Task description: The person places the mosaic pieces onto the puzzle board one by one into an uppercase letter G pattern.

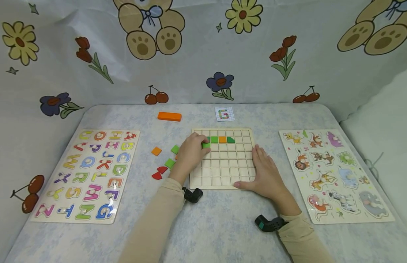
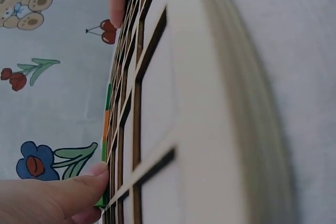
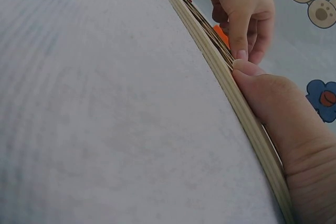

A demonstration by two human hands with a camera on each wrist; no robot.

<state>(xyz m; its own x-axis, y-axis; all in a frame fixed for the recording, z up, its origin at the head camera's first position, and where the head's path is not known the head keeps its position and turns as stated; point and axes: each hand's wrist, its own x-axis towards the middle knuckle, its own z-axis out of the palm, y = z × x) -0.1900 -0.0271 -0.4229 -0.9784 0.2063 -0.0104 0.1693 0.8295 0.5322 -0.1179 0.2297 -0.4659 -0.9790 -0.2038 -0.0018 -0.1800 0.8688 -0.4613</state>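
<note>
A wooden grid board (image 1: 222, 171) lies flat in the middle of the table. Along its second row from the back sit green tiles (image 1: 214, 139), an orange square tile (image 1: 222, 139) and a dark green round-cornered tile (image 1: 231, 140). At the left end, one row nearer, my left hand (image 1: 190, 155) pinches a green square tile (image 1: 206, 145) between thumb and fingers, touching the board. My right hand (image 1: 267, 177) steadies the board, straight fingers along its right edge and the thumb on its front edge; the thumb (image 3: 273, 98) shows in the right wrist view.
Left of the board lie loose tiles: orange (image 1: 156, 151), green (image 1: 169, 163) and red (image 1: 157, 175). Behind are an orange block (image 1: 169, 116) and a pattern card (image 1: 224, 114). A letter puzzle (image 1: 127, 175) flanks the left, an animal puzzle (image 1: 302, 182) the right.
</note>
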